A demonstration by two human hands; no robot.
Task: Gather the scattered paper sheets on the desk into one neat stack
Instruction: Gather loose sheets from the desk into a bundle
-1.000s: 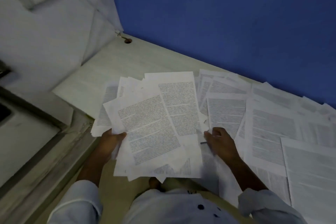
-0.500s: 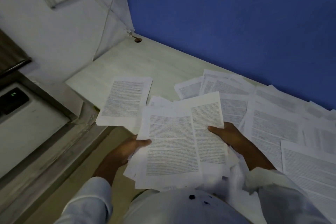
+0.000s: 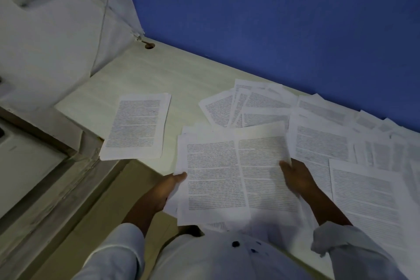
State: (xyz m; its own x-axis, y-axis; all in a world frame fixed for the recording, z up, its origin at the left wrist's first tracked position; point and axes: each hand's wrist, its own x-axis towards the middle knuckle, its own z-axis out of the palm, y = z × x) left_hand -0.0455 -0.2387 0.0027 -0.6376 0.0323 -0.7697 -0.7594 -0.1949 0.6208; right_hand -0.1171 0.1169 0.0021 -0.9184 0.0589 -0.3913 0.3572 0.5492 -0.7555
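Your left hand (image 3: pixel 167 191) and right hand (image 3: pixel 295 176) each pinch a side edge of the uneven bundle of white printed paper sheets (image 3: pixel 234 179), held above the pale wooden table (image 3: pixel 163 75). Left of that grip lies a small separate stack (image 3: pixel 136 126); right of it, loose sheets (image 3: pixel 341 143).

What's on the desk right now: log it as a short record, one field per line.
held bundle: loose, uneven sheets gripped at both side edges
left hand: on the bundle's left edge
right hand: on the bundle's right edge
separate pile: lying flat at the desk's left end, apart from the rest
scattered sheets: overlapping along the blue wall and to the right
desk: pale wood
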